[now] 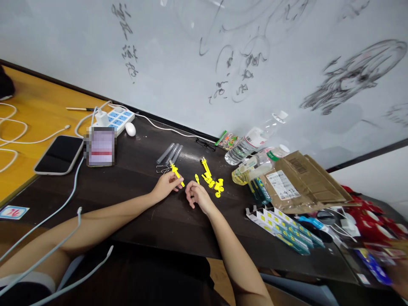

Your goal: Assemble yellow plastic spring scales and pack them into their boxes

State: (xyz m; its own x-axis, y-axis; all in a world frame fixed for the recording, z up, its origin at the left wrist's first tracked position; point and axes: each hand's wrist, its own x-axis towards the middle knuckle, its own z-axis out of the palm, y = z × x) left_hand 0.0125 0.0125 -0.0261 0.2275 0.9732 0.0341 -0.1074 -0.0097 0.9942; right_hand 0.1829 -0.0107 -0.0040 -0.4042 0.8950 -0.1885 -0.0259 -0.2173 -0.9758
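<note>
My left hand (167,187) pinches a slim yellow plastic piece with a metal tip (177,172), tilted with its metal end pointing up and away. Just to the right, my right hand (196,195) has loosely curled fingers with nothing visible in them. Beyond it lie a small flat yellow piece (197,178), a longer yellow piece with a metal end (206,167) and several small round yellow parts (218,187). Bent metal wires (162,169) and clear plastic tubes (170,153) rest behind my left hand.
To the left are a phone (59,155), a blurred-out screen (100,146), a power strip (121,119) and white cables. Bottles (244,148), a cardboard package (302,182) and printed packaging (283,229) stand or lie to the right. A whiteboard (178,63) rises behind the dark table (153,229).
</note>
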